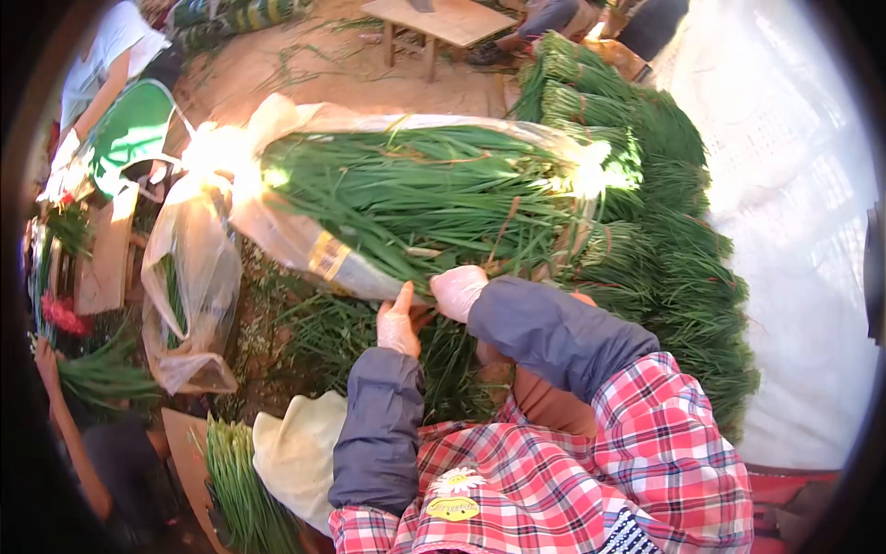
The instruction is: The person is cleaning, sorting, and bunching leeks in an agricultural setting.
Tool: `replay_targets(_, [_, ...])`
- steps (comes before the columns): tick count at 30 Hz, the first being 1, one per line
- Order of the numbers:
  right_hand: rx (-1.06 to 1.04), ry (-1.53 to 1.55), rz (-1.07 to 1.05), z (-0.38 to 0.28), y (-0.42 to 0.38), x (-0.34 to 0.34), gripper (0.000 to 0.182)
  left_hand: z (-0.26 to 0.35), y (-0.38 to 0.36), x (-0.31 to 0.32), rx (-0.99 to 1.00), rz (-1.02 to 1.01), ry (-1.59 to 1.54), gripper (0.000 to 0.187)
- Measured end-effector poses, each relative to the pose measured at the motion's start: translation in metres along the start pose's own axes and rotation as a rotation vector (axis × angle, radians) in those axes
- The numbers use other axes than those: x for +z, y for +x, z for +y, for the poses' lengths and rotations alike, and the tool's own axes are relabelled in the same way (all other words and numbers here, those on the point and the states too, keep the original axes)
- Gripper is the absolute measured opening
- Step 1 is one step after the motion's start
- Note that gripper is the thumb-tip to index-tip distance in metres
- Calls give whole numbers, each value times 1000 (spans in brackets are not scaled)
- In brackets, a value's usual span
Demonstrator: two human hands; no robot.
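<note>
A clear plastic bag (300,242) lies opened out in front of me. Long green chives (397,189) fill it, laid lengthwise, with reddish ties showing among them. My left hand (399,328) grips the bag's near edge, thumb up on the outside and its other fingers partly hidden. Right beside it, my right hand (459,292) is closed on the same edge, against the chives. Both hands seem to wear thin clear gloves.
Tied chive bundles (664,222) are stacked along the right, beside a white sheet (803,203). Loose chives (323,342) litter the ground. Another plastic bag (189,314) hangs at left. A low wooden stool (443,23) stands behind. Co-workers sit at left and at the back.
</note>
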State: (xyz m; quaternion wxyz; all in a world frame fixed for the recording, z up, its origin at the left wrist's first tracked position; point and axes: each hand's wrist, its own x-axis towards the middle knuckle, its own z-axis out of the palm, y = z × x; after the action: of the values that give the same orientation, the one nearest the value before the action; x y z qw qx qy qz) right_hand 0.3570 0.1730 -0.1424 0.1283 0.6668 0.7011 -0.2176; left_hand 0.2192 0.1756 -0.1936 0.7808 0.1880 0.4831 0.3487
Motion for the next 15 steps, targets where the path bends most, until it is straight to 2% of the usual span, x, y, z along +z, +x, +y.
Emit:
replay_targets(2, [4, 75, -26, 10, -9, -24, 32, 6, -6, 4, 63, -66, -43, 39])
replay_targets(4, [-108, 30, -36, 30, -32, -68, 30, 6, -9, 0, 96, -62, -60, 31])
replay_targets(5, [-9, -36, -112, 37, -40, -94, 28, 6, -11, -1, 99, -46, -58, 29])
replay_targets(8, [126, -210, 91, 92, -48, -138, 29, 5, -18, -8, 114, -10, -32, 25])
replay_targets(9, [98, -144, 283, 126, -39, -131, 20, 5, -19, -10, 121, 0, -19, 24])
replay_targets(10, [203, -153, 291, 144, -27, -125, 22, 5, -22, -15, 115, -14, -10, 23])
replay_targets(12, [169, -213, 258, 132, -32, -134, 42, 6, -25, -20, 105, -37, 7, 21])
replay_targets(14, [-160, -181, 474, 134, -18, -123, 69, 9, -27, -19, 106, -46, 2, 19])
replay_targets(15, [-242, -122, 507, 138, -5, -119, 91, 11, -28, -17, 110, -40, 5, 18])
